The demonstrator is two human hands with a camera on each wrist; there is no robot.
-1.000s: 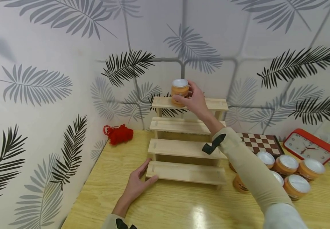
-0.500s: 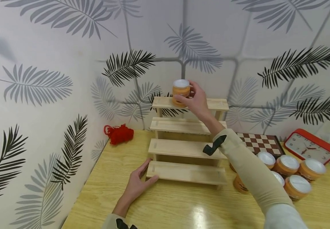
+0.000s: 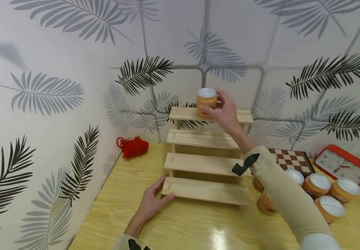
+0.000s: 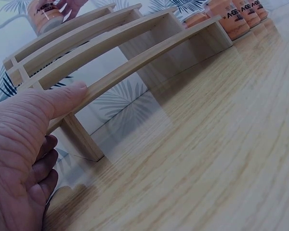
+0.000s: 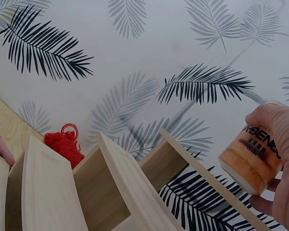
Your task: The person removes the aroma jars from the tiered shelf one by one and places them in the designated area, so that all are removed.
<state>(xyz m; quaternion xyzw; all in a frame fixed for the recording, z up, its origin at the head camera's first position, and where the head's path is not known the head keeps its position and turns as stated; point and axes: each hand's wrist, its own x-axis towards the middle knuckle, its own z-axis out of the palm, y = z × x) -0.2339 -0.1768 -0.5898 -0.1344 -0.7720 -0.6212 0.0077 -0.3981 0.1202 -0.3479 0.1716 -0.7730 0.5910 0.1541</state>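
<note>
My right hand (image 3: 225,109) holds an orange jar (image 3: 205,101) with a whitish top, thumb in front and fingers round its side. Dark lettering shows on the jar (image 5: 250,156) in the right wrist view. It is at the top board of a pale wooden stepped shelf (image 3: 208,165); whether its base touches the board I cannot tell. My left hand (image 3: 152,202) grips the lowest board's left end. In the left wrist view, the left thumb lies along the board's front edge (image 4: 130,65) and the fingers curl below.
Several more orange jars (image 3: 330,206) stand on the wooden table (image 3: 192,225) right of the shelf. Behind them are a checkered board (image 3: 287,160) and a red clock (image 3: 344,165). Red yarn (image 3: 133,147) lies at the back left, against the patterned wall (image 3: 83,45).
The right hand has shifted the jar slightly rightward along the top board. The left hand keeps its grip on the lowest board. The head view has shifted a little.
</note>
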